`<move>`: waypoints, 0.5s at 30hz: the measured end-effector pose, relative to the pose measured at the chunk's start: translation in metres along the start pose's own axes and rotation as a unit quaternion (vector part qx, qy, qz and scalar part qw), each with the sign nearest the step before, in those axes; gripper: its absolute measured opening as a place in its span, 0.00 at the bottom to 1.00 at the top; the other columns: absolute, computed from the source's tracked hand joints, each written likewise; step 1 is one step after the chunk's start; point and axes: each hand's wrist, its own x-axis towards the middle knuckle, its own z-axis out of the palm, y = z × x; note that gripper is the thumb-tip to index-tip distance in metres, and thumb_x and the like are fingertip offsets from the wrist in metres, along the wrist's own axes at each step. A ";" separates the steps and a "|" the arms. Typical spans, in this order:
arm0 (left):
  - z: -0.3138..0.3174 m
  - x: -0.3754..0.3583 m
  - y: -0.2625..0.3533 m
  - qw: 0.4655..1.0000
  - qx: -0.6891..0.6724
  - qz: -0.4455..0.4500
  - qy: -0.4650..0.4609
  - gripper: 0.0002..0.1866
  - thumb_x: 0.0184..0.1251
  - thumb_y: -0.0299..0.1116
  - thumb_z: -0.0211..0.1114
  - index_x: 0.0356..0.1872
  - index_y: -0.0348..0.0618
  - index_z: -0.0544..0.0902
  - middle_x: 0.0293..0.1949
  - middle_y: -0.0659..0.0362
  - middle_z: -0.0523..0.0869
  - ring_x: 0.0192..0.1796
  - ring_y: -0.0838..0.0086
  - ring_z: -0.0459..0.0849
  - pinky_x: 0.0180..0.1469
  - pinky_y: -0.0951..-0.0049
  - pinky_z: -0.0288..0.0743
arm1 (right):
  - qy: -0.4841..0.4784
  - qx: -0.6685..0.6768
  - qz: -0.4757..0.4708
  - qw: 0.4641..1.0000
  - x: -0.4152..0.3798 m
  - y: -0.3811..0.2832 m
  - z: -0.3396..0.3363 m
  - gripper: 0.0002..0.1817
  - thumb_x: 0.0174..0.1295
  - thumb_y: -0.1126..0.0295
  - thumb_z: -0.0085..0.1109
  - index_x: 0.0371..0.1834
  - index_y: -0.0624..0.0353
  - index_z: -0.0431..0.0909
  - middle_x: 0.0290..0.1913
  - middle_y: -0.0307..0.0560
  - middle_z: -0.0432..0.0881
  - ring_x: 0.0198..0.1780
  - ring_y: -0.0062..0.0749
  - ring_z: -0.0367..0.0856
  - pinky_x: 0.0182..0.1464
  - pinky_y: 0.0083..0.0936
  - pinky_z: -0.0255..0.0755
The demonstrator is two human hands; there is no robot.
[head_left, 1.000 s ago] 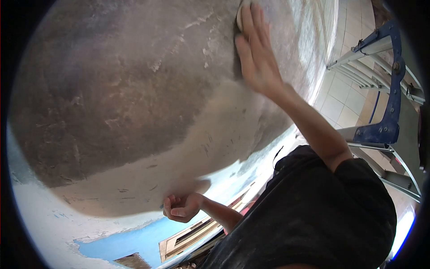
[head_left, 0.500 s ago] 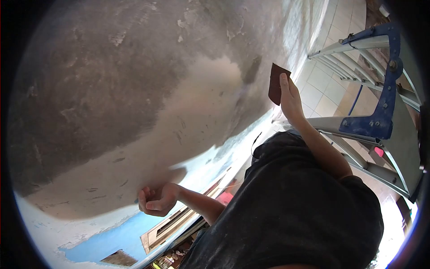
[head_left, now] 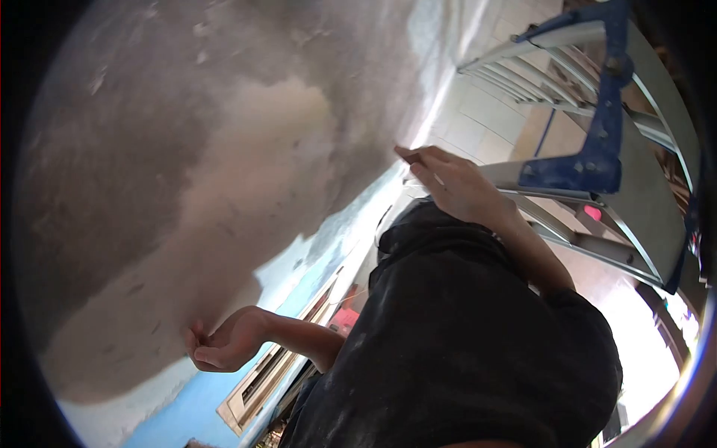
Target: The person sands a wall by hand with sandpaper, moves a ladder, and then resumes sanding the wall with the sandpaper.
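Patched wall (head_left: 187,187) rises just beside the left hand (head_left: 220,345).

A blue-jointed ladder (head_left: 597,142) stands, seemingly, on tiled floor (head_left: 493,112).

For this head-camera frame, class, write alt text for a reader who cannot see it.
A person in a dark shirt faces a patchy grey plastered wall, left hand resting against it, right hand drawn back near a blue-and-silver stepladder.

Single head-worn fisheye view, close against a plastered wall (head_left: 172,172).
It looks steeply down along the person's own dark shirt (head_left: 463,351), wall to the left, stepladder (head_left: 597,164) to the right, tiled floor beyond.
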 end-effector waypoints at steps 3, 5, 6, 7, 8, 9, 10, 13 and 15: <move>0.000 -0.053 0.001 0.966 -0.225 -0.027 -0.123 0.16 0.70 0.38 0.48 0.30 0.36 0.77 0.28 0.52 0.80 0.34 0.63 0.79 0.43 0.63 0.74 | -0.058 -0.038 0.026 0.997 -0.025 -0.007 -0.023 0.19 0.74 0.60 0.45 0.62 0.55 0.75 0.46 0.58 0.82 0.48 0.55 0.81 0.52 0.45 0.73; 0.014 -0.092 0.025 0.873 -0.355 0.049 -0.331 0.13 0.70 0.34 0.50 0.33 0.34 0.77 0.28 0.50 0.81 0.34 0.59 0.81 0.41 0.58 0.76 | -0.079 -0.060 0.055 0.994 -0.042 -0.020 -0.036 0.20 0.74 0.60 0.45 0.63 0.54 0.75 0.43 0.60 0.82 0.47 0.56 0.81 0.51 0.44 0.74; 0.018 -0.105 0.037 0.821 -0.354 0.025 -0.447 0.10 0.68 0.30 0.52 0.34 0.34 0.78 0.30 0.49 0.84 0.35 0.57 0.82 0.42 0.58 0.76 | -0.077 -0.069 0.065 0.993 -0.051 -0.026 -0.043 0.20 0.74 0.60 0.45 0.63 0.54 0.74 0.44 0.60 0.82 0.46 0.56 0.82 0.51 0.43 0.74; 0.023 -0.116 0.050 0.762 -0.354 0.015 -0.542 0.07 0.66 0.25 0.55 0.35 0.35 0.81 0.35 0.50 0.86 0.38 0.57 0.83 0.43 0.59 0.77 | -0.076 -0.077 0.073 0.992 -0.060 -0.031 -0.052 0.20 0.74 0.60 0.45 0.64 0.55 0.74 0.45 0.59 0.82 0.46 0.56 0.82 0.51 0.43 0.74; 0.028 -0.128 0.066 0.701 -0.348 -0.081 -0.618 0.07 0.62 0.21 0.60 0.38 0.36 0.84 0.37 0.51 0.87 0.40 0.59 0.84 0.44 0.63 0.77 | -0.075 -0.085 0.079 0.990 -0.070 -0.037 -0.062 0.20 0.74 0.60 0.46 0.64 0.55 0.74 0.45 0.59 0.82 0.46 0.56 0.82 0.50 0.42 0.74; 0.037 -0.140 0.074 0.658 -0.359 -0.052 -0.660 0.10 0.58 0.19 0.64 0.42 0.36 0.85 0.40 0.51 0.87 0.43 0.60 0.84 0.47 0.64 0.77 | -0.071 -0.091 0.108 0.987 -0.078 -0.045 -0.073 0.20 0.73 0.61 0.46 0.63 0.56 0.75 0.45 0.59 0.83 0.46 0.55 0.82 0.50 0.41 0.74; 0.043 -0.147 0.091 0.604 -0.374 -0.075 -0.700 0.13 0.58 0.22 0.68 0.45 0.38 0.85 0.41 0.50 0.87 0.46 0.59 0.85 0.50 0.64 0.76 | -0.067 -0.097 0.135 0.984 -0.087 -0.054 -0.086 0.20 0.73 0.61 0.46 0.62 0.57 0.76 0.46 0.59 0.83 0.46 0.55 0.82 0.51 0.40 0.75; 0.050 -0.170 0.130 0.477 -0.481 -0.052 -0.734 0.28 0.53 0.37 0.77 0.56 0.40 0.80 0.51 0.50 0.84 0.57 0.56 0.80 0.60 0.60 0.73 | 0.000 -0.031 0.156 0.987 -0.131 -0.065 -0.121 0.19 0.72 0.63 0.47 0.58 0.61 0.78 0.44 0.59 0.84 0.45 0.49 0.84 0.49 0.36 0.76; 0.051 -0.182 0.160 0.433 -0.531 -0.028 -0.728 0.41 0.52 0.49 0.77 0.65 0.41 0.72 0.55 0.48 0.81 0.61 0.54 0.77 0.66 0.57 0.67 | 0.239 0.117 0.269 0.926 -0.230 -0.047 -0.128 0.16 0.68 0.73 0.50 0.55 0.70 0.76 0.50 0.51 0.82 0.48 0.32 0.80 0.47 0.24 0.74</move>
